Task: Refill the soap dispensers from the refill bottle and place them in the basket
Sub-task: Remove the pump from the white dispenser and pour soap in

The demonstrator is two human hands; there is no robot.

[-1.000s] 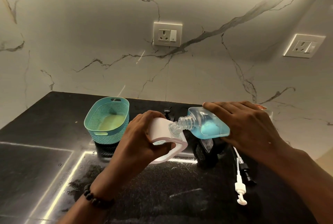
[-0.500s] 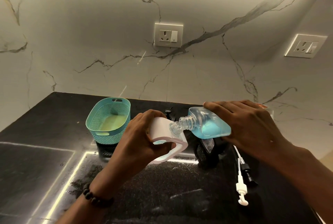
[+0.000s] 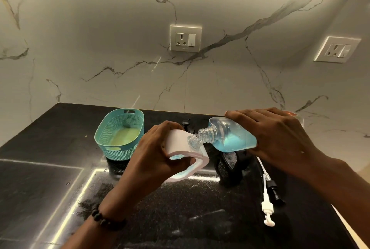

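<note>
Hardly any change over the last second. Teal basket (image 3: 124, 153) unmoved at the left rear of the bench (image 3: 40, 168), no dispenser in it. White-labelled bottle (image 3: 178, 141) and clear bottle of blue soap (image 3: 234, 138) held as before above the bench, threaded necks mouth to mouth, the clear one tipped down toward the white one. Blue level in the clear bottle about the same. Judged: pour under way and slow, first refill unfinished, capping and basket steps yet to come.

Left hand (image 3: 158, 154): fingers (image 3: 170, 128) curled narrow round the white-labelled bottle, thumb under its lower edge, bottle tilted to meet the stream. Right hand (image 3: 280, 138): fingers (image 3: 250, 114) laid long over the top of the clear bottle, clasping it from above; thumb hidden beneath. Which bottle serves as refill, hard to tell.

Behind the necks, a dark meshed object (image 3: 226, 166) standing on the bench. Further right, a black pump head (image 3: 275, 192) and a white pump head (image 3: 267, 208) lying side by side, off their bottles.
</note>
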